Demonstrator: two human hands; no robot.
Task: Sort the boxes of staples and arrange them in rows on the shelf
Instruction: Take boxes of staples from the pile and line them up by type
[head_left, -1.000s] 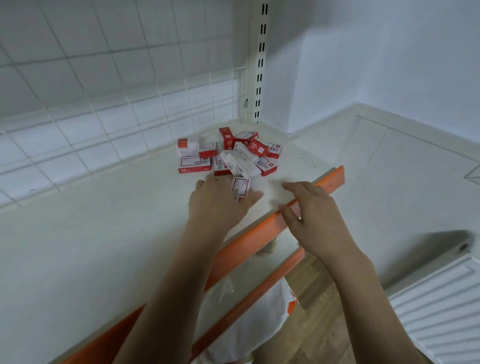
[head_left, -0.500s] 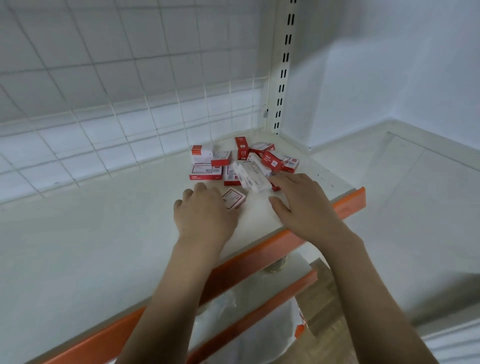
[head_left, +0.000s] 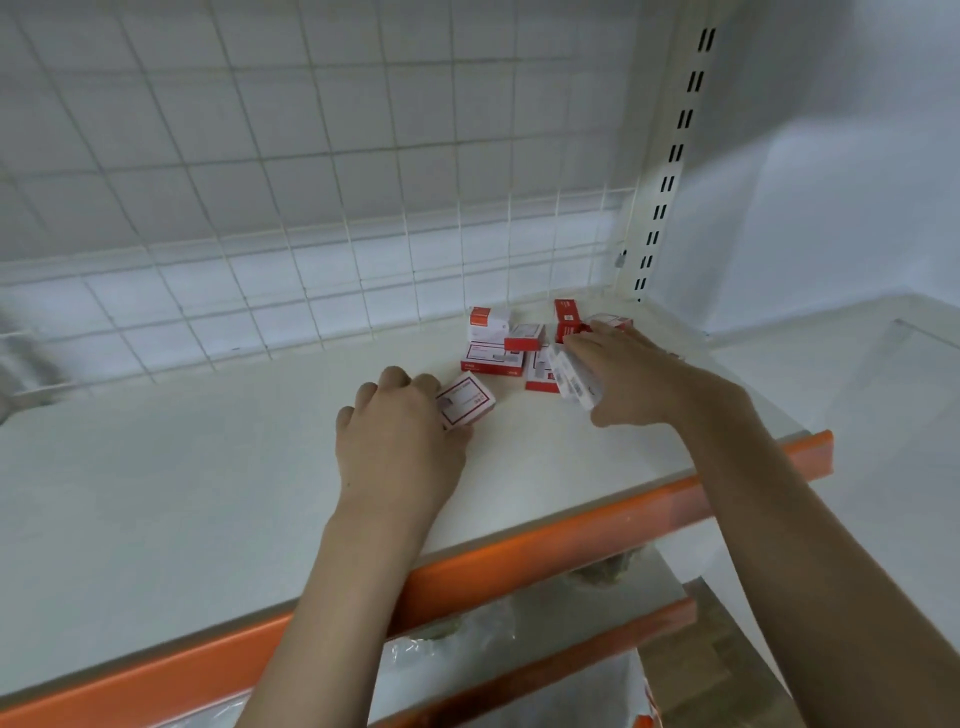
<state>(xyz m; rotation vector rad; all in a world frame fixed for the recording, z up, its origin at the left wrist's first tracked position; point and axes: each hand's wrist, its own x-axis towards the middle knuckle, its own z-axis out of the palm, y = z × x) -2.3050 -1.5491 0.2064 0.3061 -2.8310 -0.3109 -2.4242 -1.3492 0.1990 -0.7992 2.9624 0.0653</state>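
Observation:
Several small red-and-white staple boxes lie in a loose pile (head_left: 506, 345) at the back right of the white shelf (head_left: 208, 493). My left hand (head_left: 397, 441) grips one small box (head_left: 465, 401) that lies apart from the pile, on its near left side. My right hand (head_left: 631, 374) lies over the right part of the pile, fingers spread over a long white box (head_left: 571, 384) with its thumb below it. Boxes under that hand are hidden.
A white wire grid (head_left: 311, 208) backs the shelf, with a slotted upright post (head_left: 670, 156) at the right. The shelf's orange front edge (head_left: 545, 551) runs below my forearms. A lower shelf (head_left: 545, 623) holds clear plastic bags. A white wall and floor lie to the right.
My right hand has moved forward from the shelf's front edge onto the pile. My left hand has shifted left, with the single box at its fingertips. The view has moved closer.

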